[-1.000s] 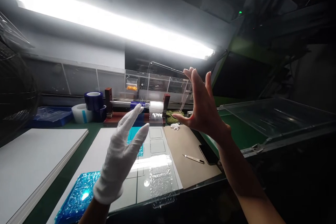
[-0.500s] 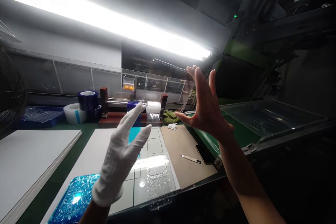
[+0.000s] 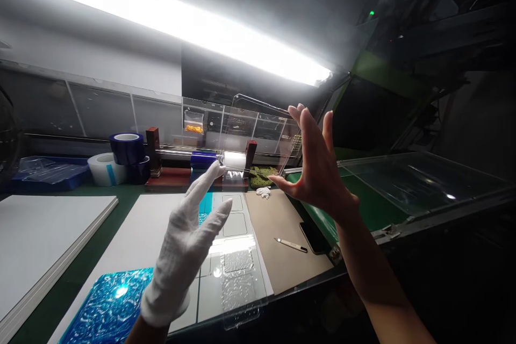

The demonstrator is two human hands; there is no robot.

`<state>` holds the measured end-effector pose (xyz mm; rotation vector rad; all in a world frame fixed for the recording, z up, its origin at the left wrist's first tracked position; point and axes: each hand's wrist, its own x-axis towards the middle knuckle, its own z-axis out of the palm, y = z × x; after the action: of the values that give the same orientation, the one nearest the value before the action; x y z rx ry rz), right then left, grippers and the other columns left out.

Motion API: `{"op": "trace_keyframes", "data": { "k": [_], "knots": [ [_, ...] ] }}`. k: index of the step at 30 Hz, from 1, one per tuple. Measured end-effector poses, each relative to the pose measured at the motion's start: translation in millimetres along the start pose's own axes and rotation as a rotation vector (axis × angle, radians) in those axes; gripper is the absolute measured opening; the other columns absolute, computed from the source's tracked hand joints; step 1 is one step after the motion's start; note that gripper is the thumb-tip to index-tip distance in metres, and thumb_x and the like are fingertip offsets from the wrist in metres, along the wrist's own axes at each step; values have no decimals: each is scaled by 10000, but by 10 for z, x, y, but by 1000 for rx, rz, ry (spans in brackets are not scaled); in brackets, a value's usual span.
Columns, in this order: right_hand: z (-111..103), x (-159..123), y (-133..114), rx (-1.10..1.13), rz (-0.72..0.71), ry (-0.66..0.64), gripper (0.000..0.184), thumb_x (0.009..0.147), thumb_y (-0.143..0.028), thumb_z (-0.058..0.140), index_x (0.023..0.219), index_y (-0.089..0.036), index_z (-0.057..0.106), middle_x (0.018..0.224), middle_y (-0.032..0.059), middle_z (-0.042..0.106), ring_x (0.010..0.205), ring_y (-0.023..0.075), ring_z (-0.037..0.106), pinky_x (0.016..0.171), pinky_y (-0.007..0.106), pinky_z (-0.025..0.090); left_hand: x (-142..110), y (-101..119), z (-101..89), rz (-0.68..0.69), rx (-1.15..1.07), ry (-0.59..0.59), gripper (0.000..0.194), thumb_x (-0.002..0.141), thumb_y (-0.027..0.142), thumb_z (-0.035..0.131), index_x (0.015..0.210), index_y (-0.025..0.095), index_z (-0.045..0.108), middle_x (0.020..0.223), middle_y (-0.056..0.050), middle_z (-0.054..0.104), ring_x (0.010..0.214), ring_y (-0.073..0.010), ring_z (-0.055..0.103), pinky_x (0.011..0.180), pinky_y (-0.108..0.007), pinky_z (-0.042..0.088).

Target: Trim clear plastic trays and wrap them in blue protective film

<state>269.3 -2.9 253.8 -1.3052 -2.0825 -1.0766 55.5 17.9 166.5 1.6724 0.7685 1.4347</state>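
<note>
As the right hand [image 3: 318, 172] grips a clear panel [image 3: 260, 134], thumb and fingers wide, left hand [image 3: 181, 239] open, fingertips at one corner

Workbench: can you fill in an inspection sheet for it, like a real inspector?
Surface: green bench bearing paper stack, white sheet and brown board.
Job's things: clear panel, held up at a tilt.
Clutter: knife on the board, phone at its edge, tape rolls and blue tray at the back.
Hands: right hand, bare, spans the panel's edge; left hand, white-gloved, has fingertips at a lower corner.
Cables: nothing seen for sure; the right is dark.
Surroundings: bright lamp above.
</note>
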Motion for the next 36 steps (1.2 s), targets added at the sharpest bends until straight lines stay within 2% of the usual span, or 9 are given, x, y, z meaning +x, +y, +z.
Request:
{"op": "trace_keyframes", "data": {
  "k": [6, 10, 14, 19, 21, 24, 27, 30, 36],
  "knots": [
    [144, -3, 216, 23, -38, 24, 915, 886, -481, 438, 1426, -155, -225, 1530, 144, 141, 1405, 318, 100, 1098, 620, -9, 169, -95, 178, -50, -55, -3, 543, 798, 417, 612, 1314, 354, 454, 1416, 18, 435, 1322, -254, 353, 1105, -445, 291],
    [484, -118, 339, 92, -14, -26, 967, 852, -492, 489, 1435, -138, -196, 1524, 159, 154, 1400, 329, 126, 1095, 633, -1, 193, -343, 303, -192, -191, 23, 520, 799, 383, 620, 1298, 345, 478, 1404, 25, 451, 1326, -228, 350, 1104, -389, 299],
    [1205, -509, 281, 217, 44, -193, 1076, 774, -438, 602, 1442, -96, -169, 1506, 182, 208, 1395, 323, 157, 1114, 611, 12, 41, -925, 421, -407, -325, 29, 499, 780, 383, 628, 1263, 313, 525, 1368, 17, 496, 1333, -213, 340, 1087, -345, 333],
    [2260, -1391, -41, 397, 107, -504, 1119, 685, -342, 653, 1447, -46, -111, 1453, 233, 307, 1355, 338, 268, 1107, 620, 78, -430, -1753, 560, -802, -378, 30, 609, 749, 482, 608, 1306, 267, 487, 1385, -32, 475, 1313, -246, 374, 1061, -378, 380],
    [2584, -1734, -133, 441, 125, -604, 1119, 657, -310, 663, 1450, -36, -78, 1435, 239, 337, 1344, 343, 291, 1106, 612, 103, -630, -1951, 596, -923, -356, 38, 659, 728, 513, 609, 1318, 253, 474, 1397, -55, 458, 1298, -266, 395, 1040, -400, 406],
    [2939, -2100, -171, 457, 137, -692, 1111, 638, -270, 665, 1450, -21, -51, 1435, 245, 335, 1346, 349, 280, 1108, 603, 105, -863, -2104, 631, -1091, -302, 63, 655, 700, 535, 614, 1283, 252, 519, 1377, -64, 481, 1286, -278, 412, 1026, -402, 424],
    [3187, -2268, -145, 456, 137, -727, 1061, 662, -257, 647, 1451, -13, -19, 1445, 243, 319, 1362, 342, 246, 1115, 594, 68, -1021, -2192, 680, -1203, -215, 118, 559, 688, 499, 622, 1205, 288, 592, 1292, -40, 567, 1257, -290, 446, 1022, -399, 433],
    [3372, -2303, -126, 467, 111, -754, 1032, 672, -238, 639, 1453, -17, 1, 1462, 228, 294, 1376, 326, 219, 1120, 588, 23, -1123, -2281, 747, -1236, -154, 173, 511, 689, 470, 604, 1177, 317, 609, 1224, -14, 619, 1222, -293, 484, 993, -387, 463],
    [3585, -2299, -117, 508, 38, -786, 1067, 663, -227, 652, 1452, -23, -38, 1477, 226, 260, 1385, 327, 193, 1111, 603, 5, -1149, -2425, 762, -1288, -92, 195, 536, 673, 484, 605, 1171, 286, 610, 1215, -27, 625, 1239, -307, 463, 1023, -402, 424]
  ]
}}
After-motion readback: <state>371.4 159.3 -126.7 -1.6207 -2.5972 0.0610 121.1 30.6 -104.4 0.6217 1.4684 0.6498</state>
